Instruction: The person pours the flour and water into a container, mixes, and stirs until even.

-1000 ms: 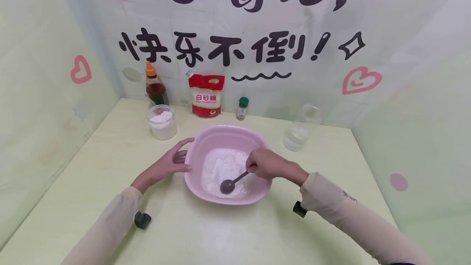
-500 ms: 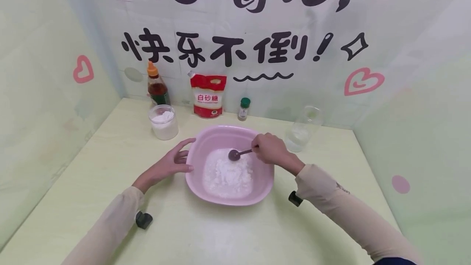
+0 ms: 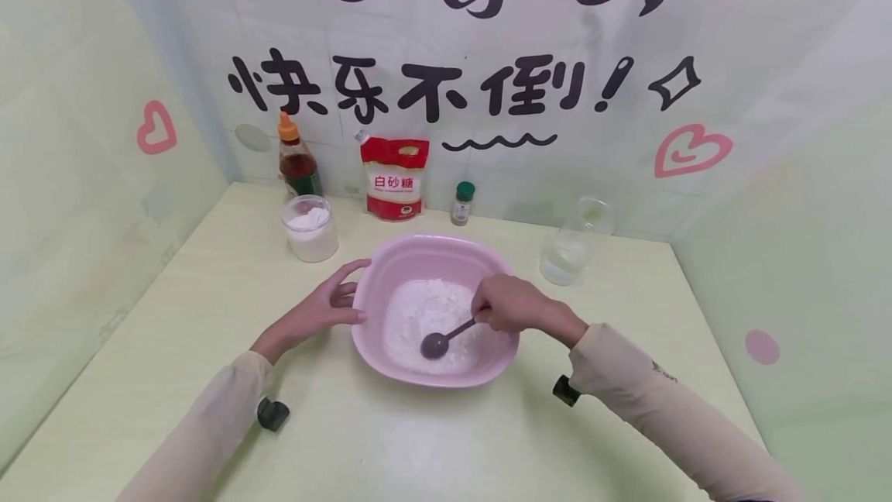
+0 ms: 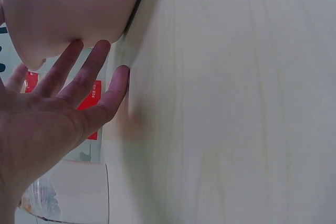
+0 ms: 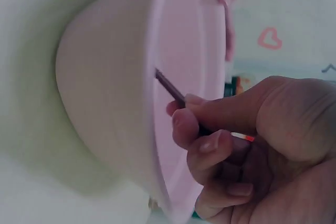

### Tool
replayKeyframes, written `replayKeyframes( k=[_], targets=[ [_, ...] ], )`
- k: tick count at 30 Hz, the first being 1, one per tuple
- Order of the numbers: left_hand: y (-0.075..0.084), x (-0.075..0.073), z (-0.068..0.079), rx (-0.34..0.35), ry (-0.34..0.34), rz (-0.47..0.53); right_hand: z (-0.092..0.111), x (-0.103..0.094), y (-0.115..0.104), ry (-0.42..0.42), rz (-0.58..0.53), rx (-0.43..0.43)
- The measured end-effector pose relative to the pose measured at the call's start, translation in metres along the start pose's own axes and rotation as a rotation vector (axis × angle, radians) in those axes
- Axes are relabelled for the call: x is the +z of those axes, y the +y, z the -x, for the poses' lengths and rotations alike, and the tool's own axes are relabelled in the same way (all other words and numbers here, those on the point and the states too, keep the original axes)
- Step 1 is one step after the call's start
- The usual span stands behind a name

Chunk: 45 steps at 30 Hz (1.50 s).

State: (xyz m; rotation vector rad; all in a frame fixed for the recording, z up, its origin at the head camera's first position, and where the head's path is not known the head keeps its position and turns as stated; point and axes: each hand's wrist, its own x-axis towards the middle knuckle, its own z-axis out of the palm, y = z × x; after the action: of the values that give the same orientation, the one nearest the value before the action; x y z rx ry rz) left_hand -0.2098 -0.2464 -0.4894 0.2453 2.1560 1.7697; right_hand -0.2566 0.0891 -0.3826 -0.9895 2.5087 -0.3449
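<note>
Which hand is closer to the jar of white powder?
The left. The left hand touches the left side of the bowl, just in front of the jar; the right hand, holding the spoon, is across at the bowl's right side.

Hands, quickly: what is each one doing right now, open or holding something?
Left hand: open, touching the side of the rounded pink plastic basin.
Right hand: closed, holding a dark brown round-headed spoon.

“白砂糖” on the red pouch (image 3: 394,179), “快乐不倒!” on the back wall (image 3: 418,39) below a cropped line (image 3: 481,12)
</note>
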Motion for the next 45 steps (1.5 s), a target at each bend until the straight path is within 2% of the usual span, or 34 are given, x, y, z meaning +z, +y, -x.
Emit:
replayKeyframes(
  k=[4,11,16,23,27,29,32,38,41,45],
  targets=[
    [-0.001,-0.001,0.0,0.0,0.005,-0.006,0.003,-0.012,0.012,0.05,0.057,0.085],
    [0.001,0.0,-0.001,0.006,0.003,-0.008,-0.006,-0.014,0.018,0.127,0.074,0.114],
    [0.002,0.0,-0.001,0.019,0.005,-0.008,-0.013,-0.007,0.009,0.189,0.06,0.057],
    [0.001,-0.002,0.002,0.024,0.012,0.0,-0.014,0.006,-0.003,0.206,0.058,-0.047],
    [-0.001,-0.002,0.004,0.033,0.004,0.009,-0.008,0.014,-0.003,0.135,0.028,-0.122],
    [-0.001,-0.002,0.004,0.033,0.0,0.009,-0.003,0.013,-0.002,0.091,0.03,-0.132],
    [0.0,-0.002,0.004,0.024,0.002,0.004,0.003,0.007,0.001,0.075,0.078,-0.07],
    [0.001,-0.002,0.003,0.015,0.007,-0.007,0.004,-0.007,0.011,0.143,0.22,0.069],
    [0.001,0.0,0.002,0.022,-0.004,0.003,0.0,-0.009,0.014,0.18,0.25,0.1],
    [0.0,0.001,0.001,0.029,-0.01,0.015,-0.01,-0.009,0.014,0.234,0.263,0.101]
  ],
)
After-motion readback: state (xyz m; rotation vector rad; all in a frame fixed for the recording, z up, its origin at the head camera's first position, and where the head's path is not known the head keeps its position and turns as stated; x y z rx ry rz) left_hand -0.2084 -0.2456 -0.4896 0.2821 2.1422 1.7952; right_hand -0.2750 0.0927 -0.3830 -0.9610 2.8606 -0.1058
